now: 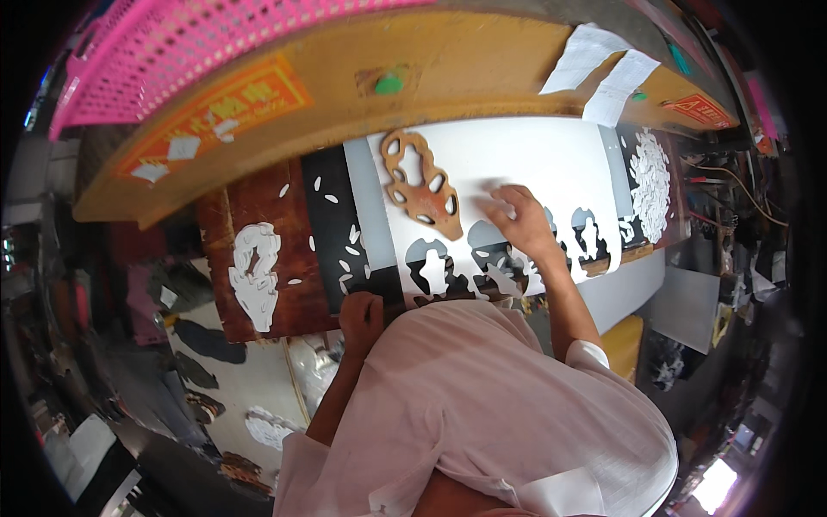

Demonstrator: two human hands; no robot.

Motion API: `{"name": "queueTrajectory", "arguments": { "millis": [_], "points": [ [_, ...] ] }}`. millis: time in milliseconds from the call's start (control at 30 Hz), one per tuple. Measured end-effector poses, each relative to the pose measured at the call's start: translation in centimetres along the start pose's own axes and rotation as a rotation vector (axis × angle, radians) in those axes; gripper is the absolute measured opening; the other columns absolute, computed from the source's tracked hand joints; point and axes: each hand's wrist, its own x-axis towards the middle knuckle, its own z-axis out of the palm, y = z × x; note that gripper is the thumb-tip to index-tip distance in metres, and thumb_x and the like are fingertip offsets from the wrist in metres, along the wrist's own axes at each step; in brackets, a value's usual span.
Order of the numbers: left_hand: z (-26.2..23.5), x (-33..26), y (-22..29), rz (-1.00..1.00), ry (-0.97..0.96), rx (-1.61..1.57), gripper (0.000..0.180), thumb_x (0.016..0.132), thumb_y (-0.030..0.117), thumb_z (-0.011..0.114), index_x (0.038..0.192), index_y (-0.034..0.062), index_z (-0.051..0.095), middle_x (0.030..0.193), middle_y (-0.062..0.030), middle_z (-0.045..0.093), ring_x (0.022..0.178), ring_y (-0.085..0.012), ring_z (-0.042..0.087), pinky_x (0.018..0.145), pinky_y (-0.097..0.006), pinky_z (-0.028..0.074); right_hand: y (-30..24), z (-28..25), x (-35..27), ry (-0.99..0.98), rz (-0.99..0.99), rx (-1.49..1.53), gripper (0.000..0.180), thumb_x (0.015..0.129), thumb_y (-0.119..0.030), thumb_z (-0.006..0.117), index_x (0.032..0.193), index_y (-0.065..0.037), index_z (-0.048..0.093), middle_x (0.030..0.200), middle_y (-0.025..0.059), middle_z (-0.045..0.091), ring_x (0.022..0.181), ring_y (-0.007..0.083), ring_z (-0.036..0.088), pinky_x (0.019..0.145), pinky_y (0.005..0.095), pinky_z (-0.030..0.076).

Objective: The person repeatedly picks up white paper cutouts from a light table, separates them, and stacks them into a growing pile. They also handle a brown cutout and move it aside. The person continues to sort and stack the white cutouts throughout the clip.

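A brown cutting die with several shaped openings lies on the left part of a white sheet. Over the sheet, just right of the die and apart from it, my right hand is held with its fingers stretched out and blurred, gripping nothing that I can see. Along the sheet's near edge run several cut-out gaps, showing the dark surface beneath. My left hand is curled closed by the near edge of the work surface, with no object visible in it. A stack of white cut pieces sits farther left.
A yellow-brown machine beam spans the far side, papers stuck to it. Above it rests a pink perforated basket. Small white scraps lie scattered on the black strip, and a heap of offcuts is at the right.
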Motion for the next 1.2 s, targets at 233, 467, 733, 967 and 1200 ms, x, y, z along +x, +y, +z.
{"name": "queueTrajectory", "arguments": {
  "millis": [233,467,733,967,1200],
  "points": [
    [2.5,-1.5,-1.7,0.156,0.147,0.222,0.029,0.094,0.014,0.07,0.072,0.0022,0.056,0.073,-0.0163,0.056,0.073,-0.0399,0.058,0.068,-0.051,0.047,4.5,-2.1,-8.6,0.079,-0.047,0.197,0.056,0.091,-0.039,0.081,0.132,-0.002,0.071,0.125,0.0226,0.071,0.114,0.0335,0.069,0.101,0.0422,0.055],
    [2.1,-1.8,-0.4,0.125,0.216,0.24,0.032,0.095,0.014,0.069,0.069,0.0018,0.052,0.073,-0.0184,0.056,0.073,-0.0426,0.057,0.069,-0.054,0.045,-1.3,6.6,-10.0,-0.046,-0.599,-0.415,0.087,0.072,-0.036,0.09,0.149,-0.011,0.059,0.161,0.0205,0.04,0.143,0.0429,0.041,0.12,0.0523,0.037],
    [3.0,-2.1,-1.1,0.099,0.247,0.271,0.032,0.092,0.013,0.071,0.069,0.0033,0.052,0.073,-0.0156,0.056,0.072,-0.0397,0.057,0.068,-0.052,0.045,-1.3,6.5,-8.7,-0.092,-0.627,-0.547,0.071,0.075,-0.031,0.089,0.142,-0.018,0.069,0.161,0.0172,0.042,0.142,0.0427,0.042,0.116,0.055,0.039],
    [2.7,-1.3,-0.9,0.075,0.223,0.255,0.032,0.087,0.011,0.075,0.066,0.0068,0.051,0.069,-0.0107,0.052,0.065,-0.0344,0.055,0.061,-0.048,0.043,-4.1,5.0,-4.2,-0.335,-0.744,-0.524,0.094,0.074,-0.023,0.088,0.16,-0.025,0.049,0.164,0.0201,0.039,0.152,0.046,0.035,0.125,0.0566,0.033],
    [2.3,-0.3,-1.0,0.113,0.178,0.31,0.032,0.082,0.011,0.078,0.064,0.0108,0.051,0.066,-0.008,0.051,0.061,-0.0318,0.054,0.055,-0.046,0.041,-6.2,5.3,-2.2,-0.605,-0.77,-0.65,0.093,0.069,-0.024,0.089,0.156,-0.018,0.055,0.161,0.0271,0.04,0.149,0.0414,0.039,0.124,0.0516,0.035]
  ]
}}
